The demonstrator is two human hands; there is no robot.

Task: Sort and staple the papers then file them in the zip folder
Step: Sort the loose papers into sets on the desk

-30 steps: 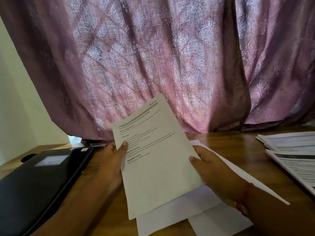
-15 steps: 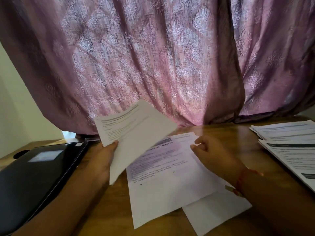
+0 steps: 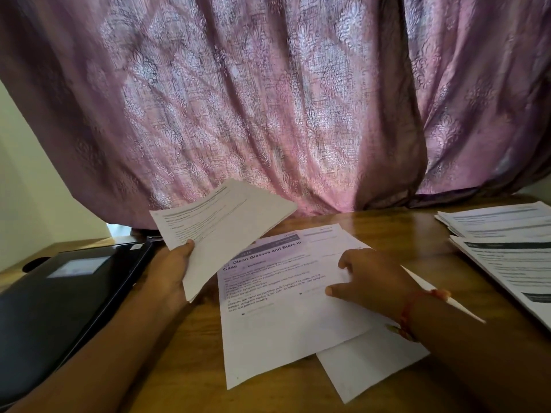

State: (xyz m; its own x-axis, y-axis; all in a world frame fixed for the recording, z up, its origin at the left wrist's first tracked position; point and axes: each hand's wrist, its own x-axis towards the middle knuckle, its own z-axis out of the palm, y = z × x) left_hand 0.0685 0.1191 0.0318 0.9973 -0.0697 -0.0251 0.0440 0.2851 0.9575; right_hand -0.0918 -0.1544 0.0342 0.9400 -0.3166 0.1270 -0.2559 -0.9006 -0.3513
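My left hand (image 3: pixel 173 269) pinches a printed sheet (image 3: pixel 226 228) by its near edge and holds it tilted above the table, left of centre. Below it lies a loose pile of papers (image 3: pixel 283 317); the top page has a bold heading. My right hand (image 3: pixel 372 281) rests on the right part of that top page, thumb and fingers spread over it. A black zip folder (image 3: pixel 59 299) lies flat at the left. No stapler is in view.
Two more stacks of printed papers (image 3: pixel 507 242) lie at the right edge of the wooden table (image 3: pixel 190 368). A pink patterned curtain (image 3: pixel 268 99) hangs right behind the table. A pale wall stands at the far left.
My left hand has carried the top sheet off to the left, uncovering the headed page. My right hand let go of that sheet and came down onto the page on the table.
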